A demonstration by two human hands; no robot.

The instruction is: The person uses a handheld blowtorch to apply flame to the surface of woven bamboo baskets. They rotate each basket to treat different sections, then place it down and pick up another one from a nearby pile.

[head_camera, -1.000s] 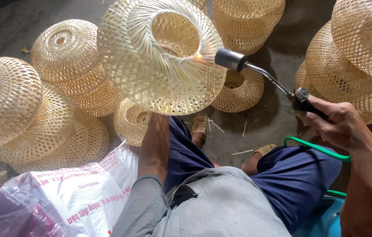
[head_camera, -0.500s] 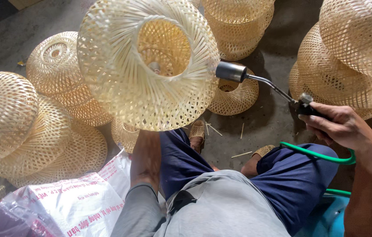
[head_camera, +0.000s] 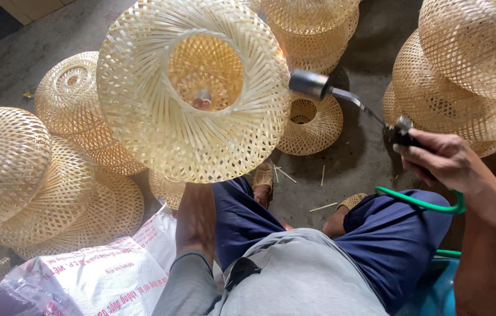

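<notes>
Overhead, upper centre of frame: woven bamboo lampshade (head_camera: pixel 160 134), held off the ground, wide mouth turned to the camera, small top opening seen through it. Left forearm runs up under its lower rim. Left hand (head_camera: pixel 202 103) is inside, only fingertips showing through the top opening. It bears the shade from within; whether it is clenched or spread, cannot tell.

Right of the shade: gas torch (head_camera: pixel 309 83), metal nozzle just beside the upper right rim, thin pipe slanting down to the handle. Right hand (head_camera: pixel 441 161), right of centre, is wrapped tight round that handle. Green hose (head_camera: pixel 420 203) loops from under the hand across the knee. Flame itself hard to make out; a faint glow at the rim.

Judged step: singeing stray fibres off the outer weave, rim section by section. Next move calls for turning the shade on the inner hand to bring fresh weave to the nozzle, with the nozzle held off the strips and never dwelling, as thin bamboo scorches fast.

Outward: finished shades stacked at left (head_camera: pixel 8 164), top (head_camera: pixel 309 23) and right (head_camera: pixel 470 64). One small shade (head_camera: pixel 312 126) lies on the concrete floor (head_camera: pixel 365 158) behind the nozzle. Bamboo slivers (head_camera: pixel 286 174) near a sandalled foot (head_camera: pixel 262 178). White printed sack (head_camera: pixel 102 281), lower left.
</notes>
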